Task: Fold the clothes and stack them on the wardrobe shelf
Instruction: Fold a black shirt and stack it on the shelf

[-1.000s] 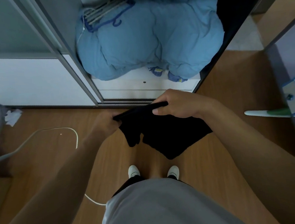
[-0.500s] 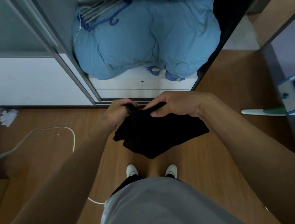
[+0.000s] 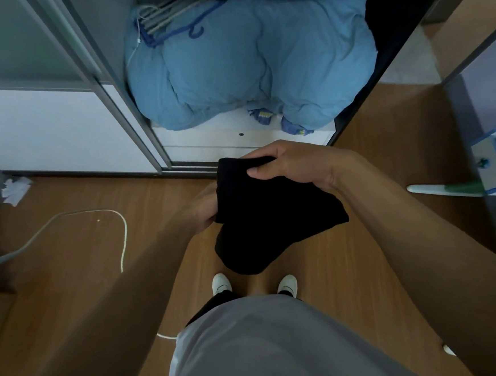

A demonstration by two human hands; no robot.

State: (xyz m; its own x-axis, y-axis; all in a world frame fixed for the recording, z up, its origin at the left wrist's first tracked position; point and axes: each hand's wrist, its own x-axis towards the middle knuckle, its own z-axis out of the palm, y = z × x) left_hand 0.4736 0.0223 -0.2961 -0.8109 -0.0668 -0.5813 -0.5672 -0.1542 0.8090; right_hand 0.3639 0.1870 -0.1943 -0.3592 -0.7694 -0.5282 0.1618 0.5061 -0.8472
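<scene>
Two white shoes (image 3: 221, 282) mark where we stand on the wooden floor (image 3: 365, 267), facing the open wardrobe (image 3: 58, 128). Inside it a bulky blue duvet (image 3: 246, 63) fills the low white shelf (image 3: 222, 138), with a bundle of hangers (image 3: 173, 12) lying on top of it at the back. To our left a white cable (image 3: 119, 227) loops across the floor, and a crumpled paper (image 3: 15, 189) lies against the wardrobe's base. We hold the black garment (image 3: 272, 215) in the air in front of us, above our shoes and just short of the wardrobe. Our right hand (image 3: 292, 166) pinches its top edge, fingers over the far side and thumb on the near face. Our left hand (image 3: 204, 209) grips its left edge lower down, fingertips hidden behind the cloth. Both hands are close together, and the cloth hangs from them in a rounded bunch.
</scene>
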